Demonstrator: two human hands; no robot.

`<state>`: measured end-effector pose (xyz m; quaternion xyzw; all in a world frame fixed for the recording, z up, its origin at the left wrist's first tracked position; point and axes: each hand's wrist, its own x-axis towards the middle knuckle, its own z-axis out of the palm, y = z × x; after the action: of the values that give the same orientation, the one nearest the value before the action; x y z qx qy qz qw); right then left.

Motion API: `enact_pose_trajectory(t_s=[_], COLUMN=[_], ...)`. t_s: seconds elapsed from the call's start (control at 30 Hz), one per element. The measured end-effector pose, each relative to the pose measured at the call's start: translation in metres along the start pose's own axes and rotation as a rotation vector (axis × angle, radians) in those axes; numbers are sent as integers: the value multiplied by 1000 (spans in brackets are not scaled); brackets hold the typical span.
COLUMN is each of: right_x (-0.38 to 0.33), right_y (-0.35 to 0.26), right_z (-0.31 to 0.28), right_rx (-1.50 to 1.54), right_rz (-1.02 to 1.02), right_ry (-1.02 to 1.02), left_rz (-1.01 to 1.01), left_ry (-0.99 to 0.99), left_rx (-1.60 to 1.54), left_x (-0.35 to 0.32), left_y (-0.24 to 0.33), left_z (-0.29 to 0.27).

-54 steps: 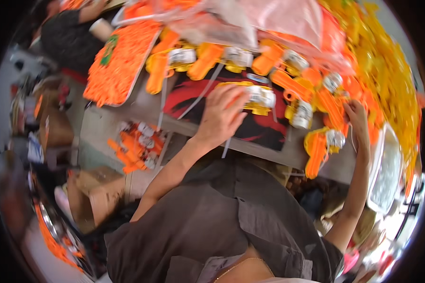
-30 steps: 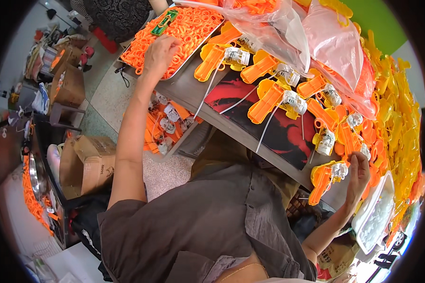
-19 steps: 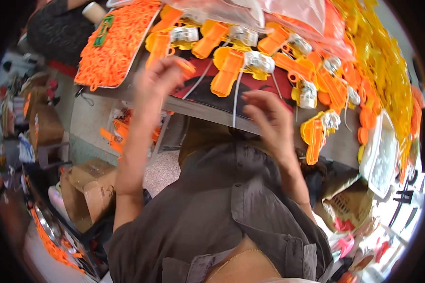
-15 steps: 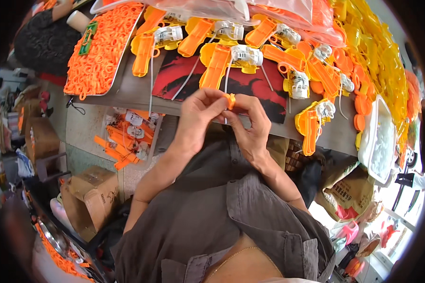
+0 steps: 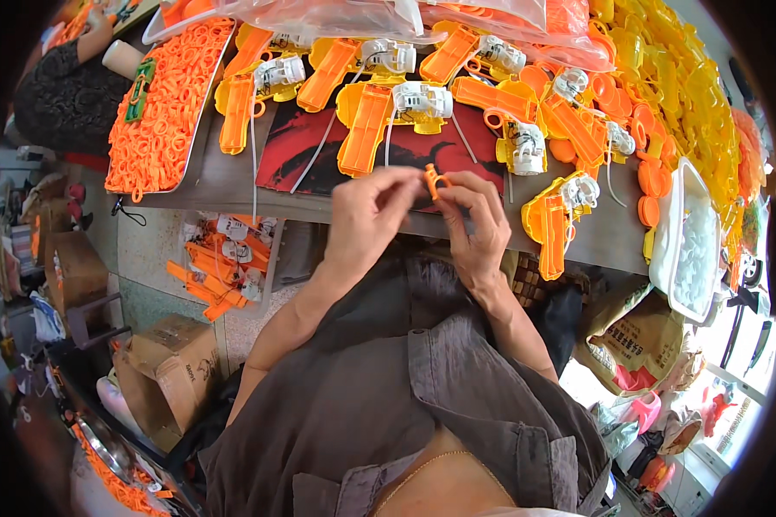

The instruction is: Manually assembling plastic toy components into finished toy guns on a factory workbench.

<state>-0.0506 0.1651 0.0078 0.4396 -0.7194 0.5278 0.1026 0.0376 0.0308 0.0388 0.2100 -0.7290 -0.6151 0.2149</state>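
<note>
A small orange plastic piece with a ring point(image 5: 434, 182) is pinched between the thumb and fingers of my right hand point(image 5: 478, 226), just above the near edge of the table. My left hand point(image 5: 366, 220) is close beside it, fingers drawn together and tips at the piece's left side. Whether those tips touch the piece, or hold something tiny, is hidden. Beyond my hands lies a half-built toy gun point(image 5: 366, 129) with an orange handle, yellow shell and white motor unit. A similar toy gun point(image 5: 553, 228) rests to the right of my right hand.
A tray of orange rings point(image 5: 159, 129) stands at the left, with a green piece on it. Yellow shells point(image 5: 681, 95) are heaped at the far right, near a white tub point(image 5: 688, 250). Below the table at left, a clear bin point(image 5: 272, 276) holds orange parts. Another person's arm point(image 5: 95, 39) shows far left.
My hands have drawn slightly apart; the orange piece now shows more fully in my right fingers. The table scene has shifted a little left in the view.
</note>
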Motion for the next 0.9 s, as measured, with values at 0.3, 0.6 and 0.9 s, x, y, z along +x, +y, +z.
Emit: enact_pose_trajectory(t_s=[0.3, 0.6, 0.9], right_x=[11, 20, 47], right_y=[12, 19, 17], right_z=[-6, -5, 38], right_rx=[-388, -294, -275], right_rz=[2, -18, -137], right_ry=[-218, -176, -107], left_rz=[428, 537, 604], left_ry=[242, 202, 172], left_rx=[1175, 1070, 756], left_x=[56, 71, 68], left_y=[-13, -15, -49], left_z=[-10, -28, -21])
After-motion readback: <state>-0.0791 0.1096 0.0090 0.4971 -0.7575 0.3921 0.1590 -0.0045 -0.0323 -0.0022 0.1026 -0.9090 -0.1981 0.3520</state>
